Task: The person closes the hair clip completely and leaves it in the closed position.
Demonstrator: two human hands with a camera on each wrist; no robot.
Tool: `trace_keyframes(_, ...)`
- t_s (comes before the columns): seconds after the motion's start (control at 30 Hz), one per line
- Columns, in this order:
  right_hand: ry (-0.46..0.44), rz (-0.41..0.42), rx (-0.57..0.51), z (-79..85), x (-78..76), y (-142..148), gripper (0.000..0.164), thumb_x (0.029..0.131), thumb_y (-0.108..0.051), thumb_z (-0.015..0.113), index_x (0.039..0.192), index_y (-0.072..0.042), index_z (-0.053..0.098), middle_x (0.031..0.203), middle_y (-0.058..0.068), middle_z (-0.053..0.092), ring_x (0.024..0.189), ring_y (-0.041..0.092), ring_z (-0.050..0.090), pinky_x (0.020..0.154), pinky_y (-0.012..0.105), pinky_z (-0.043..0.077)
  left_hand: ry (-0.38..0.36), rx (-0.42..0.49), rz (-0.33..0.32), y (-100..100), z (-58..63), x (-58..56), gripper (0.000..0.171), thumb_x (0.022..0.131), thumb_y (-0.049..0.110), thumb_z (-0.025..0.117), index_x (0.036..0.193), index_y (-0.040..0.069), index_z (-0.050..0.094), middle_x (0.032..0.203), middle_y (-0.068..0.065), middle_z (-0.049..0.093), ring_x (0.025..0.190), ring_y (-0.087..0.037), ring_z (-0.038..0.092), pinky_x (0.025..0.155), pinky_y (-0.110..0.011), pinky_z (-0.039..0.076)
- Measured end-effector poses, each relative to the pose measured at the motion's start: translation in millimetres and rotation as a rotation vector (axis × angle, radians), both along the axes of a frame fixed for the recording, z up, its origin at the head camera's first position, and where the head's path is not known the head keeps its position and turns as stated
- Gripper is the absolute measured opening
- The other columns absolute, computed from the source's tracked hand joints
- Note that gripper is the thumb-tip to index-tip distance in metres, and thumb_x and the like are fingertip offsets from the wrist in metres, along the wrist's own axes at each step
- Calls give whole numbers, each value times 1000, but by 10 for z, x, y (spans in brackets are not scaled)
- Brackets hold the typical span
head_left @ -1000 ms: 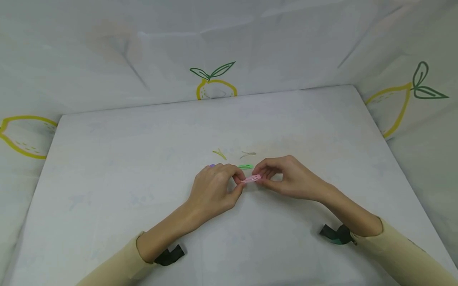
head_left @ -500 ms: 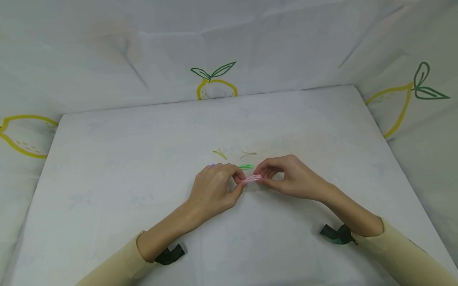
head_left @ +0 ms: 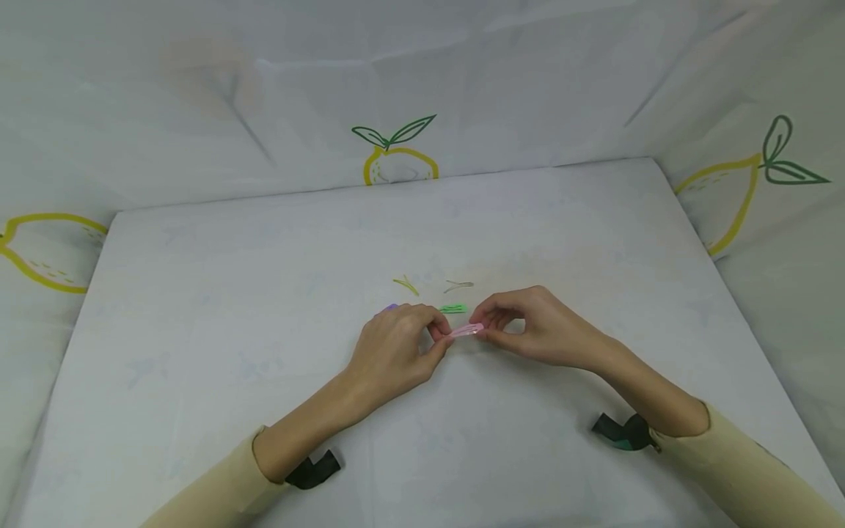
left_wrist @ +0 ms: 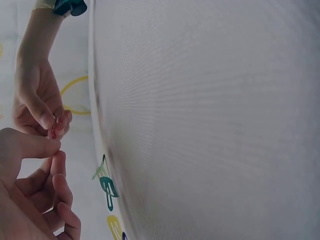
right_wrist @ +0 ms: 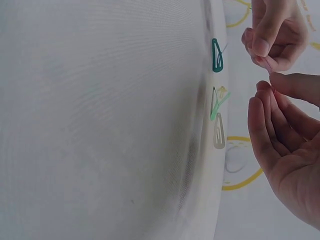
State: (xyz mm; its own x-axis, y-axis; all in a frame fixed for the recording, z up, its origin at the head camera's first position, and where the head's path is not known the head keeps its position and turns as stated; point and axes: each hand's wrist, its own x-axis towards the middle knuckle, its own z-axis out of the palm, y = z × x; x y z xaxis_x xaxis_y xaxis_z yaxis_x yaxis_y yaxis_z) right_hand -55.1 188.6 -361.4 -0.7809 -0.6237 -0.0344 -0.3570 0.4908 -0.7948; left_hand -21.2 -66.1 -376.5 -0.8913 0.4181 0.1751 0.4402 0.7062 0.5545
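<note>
A pink snap hair clip [head_left: 467, 330] is held level above the white table, between my two hands. My left hand [head_left: 396, 345] pinches its left end with thumb and forefinger. At the other end, my right hand [head_left: 538, 330] pinches it between thumb and fingertips. In the right wrist view only a thin pink edge of the clip shows between the fingers. Just beyond the hands lies a green hair clip [head_left: 452, 309]. A purple piece [head_left: 392, 306] peeks out behind my left hand, mostly hidden.
Farther back on the white table [head_left: 264, 257] lie a yellow hair clip [head_left: 405, 284] and a greyish-beige one [head_left: 458, 284], both with their prongs spread. White cloth walls with lemon drawings [head_left: 400, 165] border the table at the back and sides.
My right hand has shifted very slightly to the right, and the pink clip now shows a little flatter. My left hand keeps its place, and the clips on the table lie as before.
</note>
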Motion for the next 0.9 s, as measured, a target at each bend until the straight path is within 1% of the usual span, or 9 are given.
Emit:
trace_keyframes(0.13,-8,7,14,-5,-1,6,18,96,-6,80,110,-17,81,95,-3,81,86,1,72,83,25,62,-47,-6,0,-1,-2,-1,6,93,21,84,91,20,79,80,12,74,65,-3,51,60,-22,41)
trace_keyframes(0.37,-14,13,40,-35,-12,19,15,96,-7,80,107,-17,81,93,-6,80,84,1,72,82,27,61,-139,10,-18,7,-7,-6,6,96,20,83,93,16,79,82,9,75,66,-4,52,58,-20,42)
trace_keyframes(0.53,-28,30,60,-59,-23,-2,11,95,-8,81,105,-14,81,91,-6,80,83,1,71,81,26,61,-167,0,-36,13,-27,-9,6,96,18,82,95,13,79,84,7,76,70,-5,57,62,-20,46)
trace_keyframes(0.67,-48,41,75,-67,-23,-24,10,95,-9,82,104,-14,81,91,-6,80,82,1,71,81,25,61,-179,-21,-45,18,-29,-9,5,96,16,82,96,12,79,85,6,76,73,-6,59,65,-21,49)
trace_keyframes(0.9,-56,56,98,-80,-19,-38,11,95,-8,81,104,-15,80,91,-7,79,83,1,71,82,25,60,-238,-49,-70,27,-4,-15,4,96,14,81,98,10,79,85,5,76,73,-5,61,64,-21,50)
